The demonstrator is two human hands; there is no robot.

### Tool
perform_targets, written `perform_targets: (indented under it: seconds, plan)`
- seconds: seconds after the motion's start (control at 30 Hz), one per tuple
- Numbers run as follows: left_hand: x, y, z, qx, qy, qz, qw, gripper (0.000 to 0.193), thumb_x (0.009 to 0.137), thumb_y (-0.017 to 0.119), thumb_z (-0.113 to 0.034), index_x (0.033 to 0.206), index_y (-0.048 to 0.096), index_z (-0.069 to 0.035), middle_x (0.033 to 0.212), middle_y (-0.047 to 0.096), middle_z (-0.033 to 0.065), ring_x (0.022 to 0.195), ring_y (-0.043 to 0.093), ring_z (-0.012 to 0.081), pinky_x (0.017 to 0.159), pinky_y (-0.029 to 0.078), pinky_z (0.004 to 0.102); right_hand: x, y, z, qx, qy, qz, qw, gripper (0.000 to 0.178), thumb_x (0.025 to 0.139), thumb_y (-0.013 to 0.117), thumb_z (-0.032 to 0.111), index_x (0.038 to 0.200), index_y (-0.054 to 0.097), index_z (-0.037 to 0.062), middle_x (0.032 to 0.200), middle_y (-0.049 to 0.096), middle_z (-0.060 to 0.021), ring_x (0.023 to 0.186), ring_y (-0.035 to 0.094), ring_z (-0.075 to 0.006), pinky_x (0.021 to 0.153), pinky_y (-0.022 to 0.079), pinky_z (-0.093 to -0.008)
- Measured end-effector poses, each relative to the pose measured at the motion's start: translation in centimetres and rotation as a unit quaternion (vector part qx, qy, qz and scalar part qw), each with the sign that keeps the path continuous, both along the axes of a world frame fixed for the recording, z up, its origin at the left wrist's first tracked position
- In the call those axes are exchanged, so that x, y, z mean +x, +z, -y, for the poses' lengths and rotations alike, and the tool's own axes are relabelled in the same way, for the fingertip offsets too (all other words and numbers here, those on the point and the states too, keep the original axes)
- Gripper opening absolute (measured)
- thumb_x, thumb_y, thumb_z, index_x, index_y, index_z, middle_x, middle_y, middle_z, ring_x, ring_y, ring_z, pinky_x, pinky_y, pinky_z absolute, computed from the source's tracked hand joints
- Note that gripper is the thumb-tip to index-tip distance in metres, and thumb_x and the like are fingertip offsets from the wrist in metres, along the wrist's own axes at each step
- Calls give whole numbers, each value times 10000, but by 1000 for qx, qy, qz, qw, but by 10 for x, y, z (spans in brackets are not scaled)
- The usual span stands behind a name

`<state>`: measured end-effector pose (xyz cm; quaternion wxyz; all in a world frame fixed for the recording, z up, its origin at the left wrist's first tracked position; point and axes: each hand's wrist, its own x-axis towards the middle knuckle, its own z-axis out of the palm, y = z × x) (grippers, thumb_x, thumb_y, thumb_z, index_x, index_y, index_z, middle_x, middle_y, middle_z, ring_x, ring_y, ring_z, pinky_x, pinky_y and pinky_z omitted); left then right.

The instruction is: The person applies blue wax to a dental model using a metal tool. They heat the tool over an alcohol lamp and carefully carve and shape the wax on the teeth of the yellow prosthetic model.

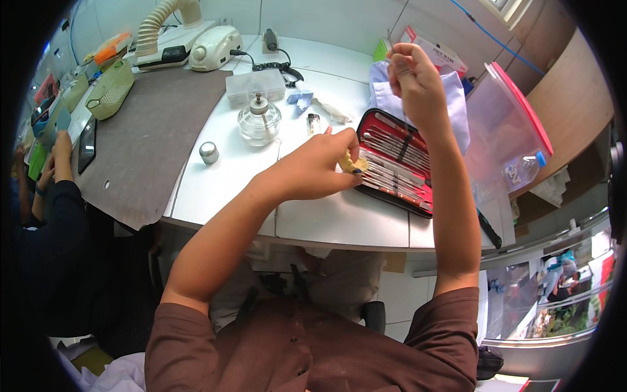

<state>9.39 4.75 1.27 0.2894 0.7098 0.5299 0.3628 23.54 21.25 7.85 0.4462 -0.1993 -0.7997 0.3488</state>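
My left hand [317,166] is closed on a small yellowish piece of dental model [353,161] with a dark blue spot on its lower side. It hovers at the left edge of an open black instrument case [398,204]. Red lining and rows of slim metal hand instruments [392,173] show inside the case. Higher up on the right, my right hand [416,77] is raised with its fingers curled together, above a pale lilac cloth [381,88]. What those fingers hold, if anything, I cannot make out. Part of the case is hidden behind my right forearm.
Left of the case stand a glass spirit burner [259,124], its metal cap [209,153], a lighter [313,124] and a clear plastic box [238,93]. A red-lidded bin [490,124] and water bottle [524,168] are at right. Another person's hand [63,145] is at far left.
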Motion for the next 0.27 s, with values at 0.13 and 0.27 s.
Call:
perform_targets:
  seconds: [0.13, 0.27]
  plan:
    - [-18, 8, 19, 27, 15, 49, 998, 326, 848, 784, -123, 947, 485, -35, 913, 645, 134, 1224, 602, 318, 825, 520, 368, 30, -4, 16, 248, -183, 178, 935, 259, 940, 691, 282, 1038, 723, 44, 907, 715, -102, 773, 673, -238, 703, 526, -359]
    - [-35, 20, 39, 80, -37, 92, 992, 350, 853, 806, -135, 966, 481, -74, 1059, 672, 121, 1369, 483, 398, 1034, 440, 361, 63, -32, 13, 284, -213, 445, 822, 458, 854, 760, 415, 1177, 724, 93, 1183, 693, -154, 1044, 698, -282, 924, 539, -399]
